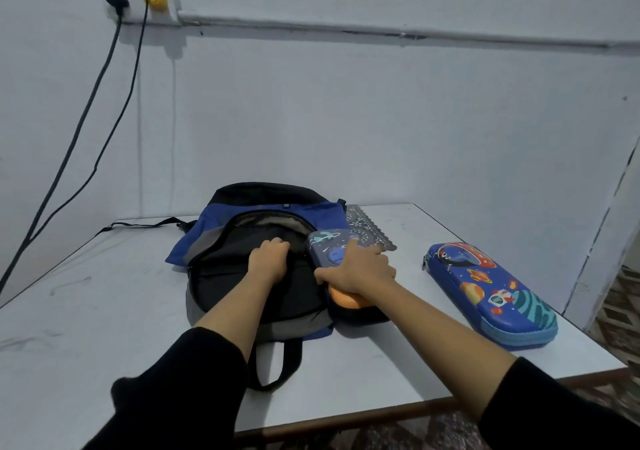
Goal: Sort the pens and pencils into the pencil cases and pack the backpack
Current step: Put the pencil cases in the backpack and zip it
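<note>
A blue, grey and black backpack (pixel 221 238) lies flat on the white table (pixel 104 297), its main zip open. My left hand (pixel 268 259) grips the edge of the opening, fingers curled into the fabric. My right hand (pixel 356 267) holds a dark space-print pencil case (pixel 329 241) with an orange end, at the right side of the backpack's opening. A second, bright blue pencil case (pixel 491 293) with planets and a rocket lies closed on the table to the right, apart from both hands.
A grey patterned notebook (pixel 370 231) with a scalloped edge lies behind the dark case. Two black cables (pixel 86 120) hang from wall sockets at the left. The table's right edge and front edge are close; a backpack strap (pixel 277 363) loops toward me.
</note>
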